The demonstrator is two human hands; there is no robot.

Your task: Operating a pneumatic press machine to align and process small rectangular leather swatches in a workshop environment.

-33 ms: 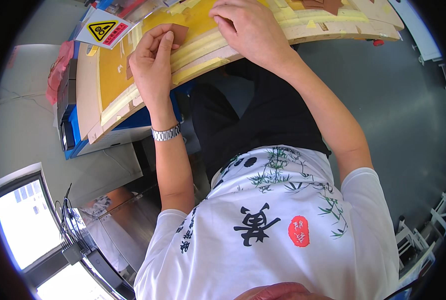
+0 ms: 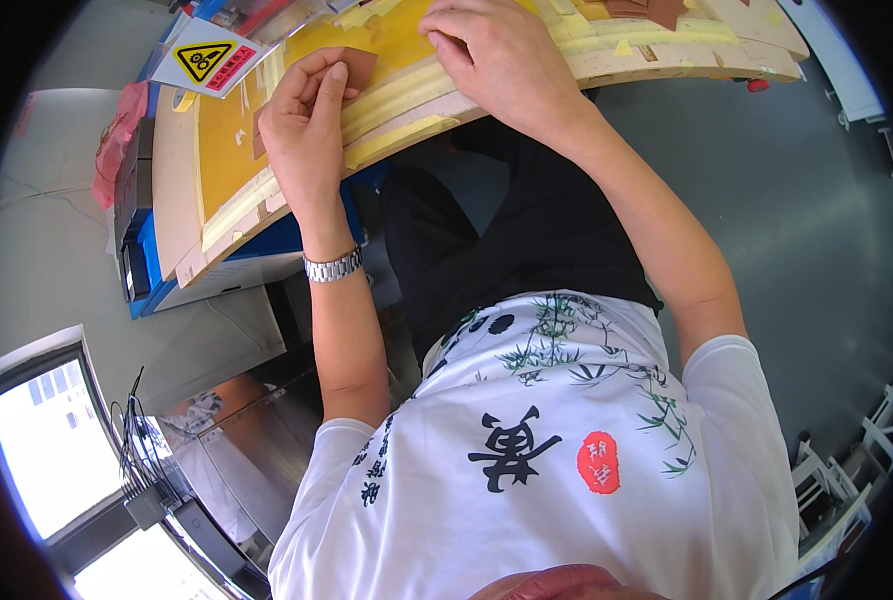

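My left hand (image 2: 304,130) pinches a thin brown square piece (image 2: 361,63) between thumb and fingers, above the yellow board with pale tape strips (image 2: 231,170) on a curved wooden top (image 2: 176,200). Another bit of brown shows behind that hand. To its right, my right hand (image 2: 496,70) is curled over the board near the top edge, index finger and thumb bent close together; whatever may be between its fingertips is hidden. A loose pile of brown pieces (image 2: 641,10) lies at the board's upper right.
A warning sign (image 2: 201,60) on a clear panel stands at the upper left, near pink plastic (image 2: 121,140). Blue-and-grey equipment (image 2: 151,270) sits under the top, black cables (image 2: 136,440) at lower left, white chairs (image 2: 846,470) at right. A person's arm, possibly reflected (image 2: 231,385), shows low left.
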